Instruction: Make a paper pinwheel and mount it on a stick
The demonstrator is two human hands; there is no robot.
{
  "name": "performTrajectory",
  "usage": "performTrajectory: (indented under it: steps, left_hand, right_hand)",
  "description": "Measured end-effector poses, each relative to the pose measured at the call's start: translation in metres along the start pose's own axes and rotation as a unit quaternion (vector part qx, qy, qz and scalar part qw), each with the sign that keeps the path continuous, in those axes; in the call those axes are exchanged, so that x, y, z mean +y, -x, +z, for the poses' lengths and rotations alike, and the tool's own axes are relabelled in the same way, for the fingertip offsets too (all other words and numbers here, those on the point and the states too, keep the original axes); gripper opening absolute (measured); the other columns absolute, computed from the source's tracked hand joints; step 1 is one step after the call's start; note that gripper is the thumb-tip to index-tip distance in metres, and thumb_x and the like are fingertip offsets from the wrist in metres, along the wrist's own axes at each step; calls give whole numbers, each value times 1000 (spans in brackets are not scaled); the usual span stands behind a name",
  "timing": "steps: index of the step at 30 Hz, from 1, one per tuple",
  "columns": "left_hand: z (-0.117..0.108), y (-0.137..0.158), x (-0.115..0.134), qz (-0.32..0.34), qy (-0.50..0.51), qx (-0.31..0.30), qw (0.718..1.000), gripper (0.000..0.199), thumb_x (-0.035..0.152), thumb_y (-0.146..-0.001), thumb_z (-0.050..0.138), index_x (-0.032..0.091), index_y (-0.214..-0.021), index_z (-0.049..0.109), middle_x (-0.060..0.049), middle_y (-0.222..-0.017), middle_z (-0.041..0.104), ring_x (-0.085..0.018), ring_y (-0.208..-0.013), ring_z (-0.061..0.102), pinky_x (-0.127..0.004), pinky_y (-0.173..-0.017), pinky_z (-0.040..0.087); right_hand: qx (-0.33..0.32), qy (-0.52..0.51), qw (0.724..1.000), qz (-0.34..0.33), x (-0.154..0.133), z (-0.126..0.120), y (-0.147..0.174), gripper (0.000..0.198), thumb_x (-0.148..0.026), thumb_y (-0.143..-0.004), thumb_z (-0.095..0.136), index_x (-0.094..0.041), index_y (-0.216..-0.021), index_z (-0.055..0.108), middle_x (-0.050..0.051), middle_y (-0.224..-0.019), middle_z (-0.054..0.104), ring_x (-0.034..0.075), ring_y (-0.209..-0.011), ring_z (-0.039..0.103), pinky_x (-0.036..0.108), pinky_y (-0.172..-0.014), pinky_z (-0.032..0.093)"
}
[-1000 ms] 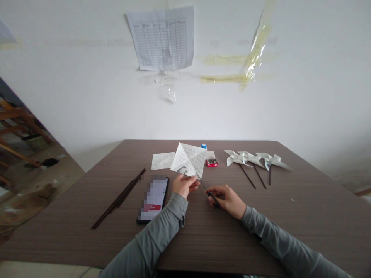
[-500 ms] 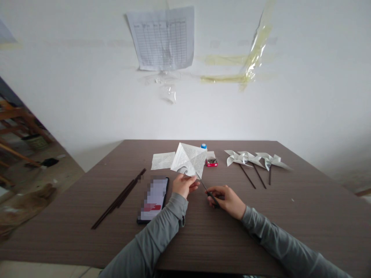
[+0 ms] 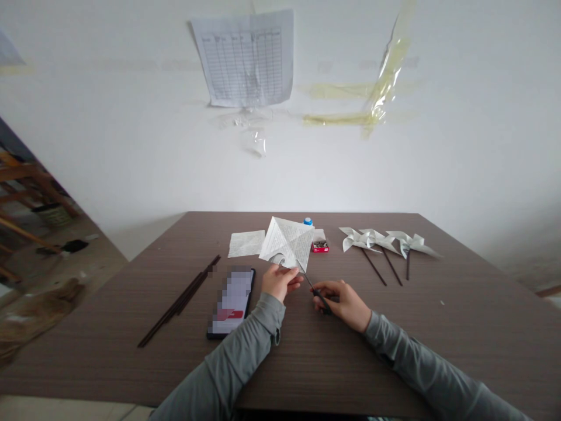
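My left hand (image 3: pixel 279 282) pinches the lower edge of a printed paper square (image 3: pixel 289 238), held up above the table. Diagonal creases cross the sheet, and a flap curls near my left fingers. In my right hand (image 3: pixel 344 303) is a pair of scissors (image 3: pixel 316 292) with black handles. Their blades reach up-left to the lower right part of the paper, close to my left fingertips. How far the blades are parted is too small to tell.
Paper sheets (image 3: pixel 245 244), a blue-capped container (image 3: pixel 308 221) and a red box of small pieces (image 3: pixel 320 247) stand behind. Several paper pinwheels (image 3: pixel 409 244) on sticks lie right. A phone (image 3: pixel 232 301) and dark sticks (image 3: pixel 184 297) lie left on the brown table (image 3: pixel 438 351).
The paper and my left hand have shifted very slightly to the right. My right hand and the scissors stay in nearly the same place.
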State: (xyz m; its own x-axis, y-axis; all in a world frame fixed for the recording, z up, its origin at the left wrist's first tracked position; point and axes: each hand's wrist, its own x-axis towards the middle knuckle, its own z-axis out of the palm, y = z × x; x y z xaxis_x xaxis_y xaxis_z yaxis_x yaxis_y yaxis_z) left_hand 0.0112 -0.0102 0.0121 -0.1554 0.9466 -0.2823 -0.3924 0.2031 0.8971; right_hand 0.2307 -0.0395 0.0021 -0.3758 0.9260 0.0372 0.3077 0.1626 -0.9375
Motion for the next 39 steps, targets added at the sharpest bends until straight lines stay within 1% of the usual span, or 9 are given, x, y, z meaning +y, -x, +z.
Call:
performTrajectory:
  steps: [4,11,16,22,25,28,33,36,39]
  left_hand:
    - [3,3,3,-28,-21,13,999,47,0,-90,111,22,-95,69,-5,-90,92,-20,-71,92,-19,-60,66]
    - [3,3,2,-29,-17,12,999,54,3,-84,118,23,-99,70,-3,-88,91,-22,-70,93,-19,-59,67]
    - [4,5,5,-31,-22,18,999,52,3,-85,117,22,-98,70,-4,-88,91,-22,-72,93,-19,-59,66]
    - [6,7,8,-34,-25,20,999,46,-2,-91,110,20,-93,70,-4,-87,91,-17,-66,88,-16,-55,62]
    - [6,8,9,-35,-29,20,999,46,2,-89,114,21,-96,72,-3,-88,92,-18,-68,90,-16,-56,64]
    - [8,9,10,-38,-30,22,999,48,2,-89,114,21,-95,71,-3,-87,91,-18,-69,91,-16,-56,64]
    - [13,16,17,-50,-9,31,998,40,-7,-98,101,20,-93,72,0,-84,88,-14,-63,86,-14,-52,59]
    - [15,18,21,-48,6,43,998,37,-5,-102,98,20,-94,72,1,-84,87,-14,-63,86,-14,-50,58]
    - [15,19,22,-38,12,53,998,38,-2,-102,99,21,-94,70,3,-85,86,-13,-64,86,-14,-51,58]
  right_hand:
    - [0,3,1000,2,-1,0,0,65,-89,-89,97,-27,-108,96,14,-84,92,40,-81,90,57,-98,81]
    - [0,3,1000,2,-3,0,0,64,-90,-88,97,-28,-105,95,13,-82,90,39,-80,89,56,-96,79]
    - [0,3,1000,4,-6,1,1,67,-94,-86,97,-29,-104,95,12,-79,89,40,-81,88,57,-97,78]
    - [3,8,1000,6,-7,1,0,72,-98,-84,95,-29,-102,95,12,-78,89,40,-79,87,56,-95,78]
    - [2,11,1000,10,-7,1,0,73,-100,-83,94,-29,-102,96,13,-79,90,41,-79,87,58,-97,77]
    - [6,12,1000,6,-5,2,0,73,-99,-85,94,-28,-102,97,13,-79,91,39,-78,86,58,-99,78]
    - [12,20,1000,-2,0,2,-1,73,-98,-87,93,-28,-104,97,14,-81,92,40,-78,88,57,-100,77]
    - [15,30,999,-6,4,2,-1,65,-92,-90,91,-29,-106,98,12,-80,92,40,-80,89,56,-100,78]
    - [22,41,999,-19,8,1,-2,52,-80,-94,91,-29,-105,98,11,-80,92,39,-78,89,57,-101,78]
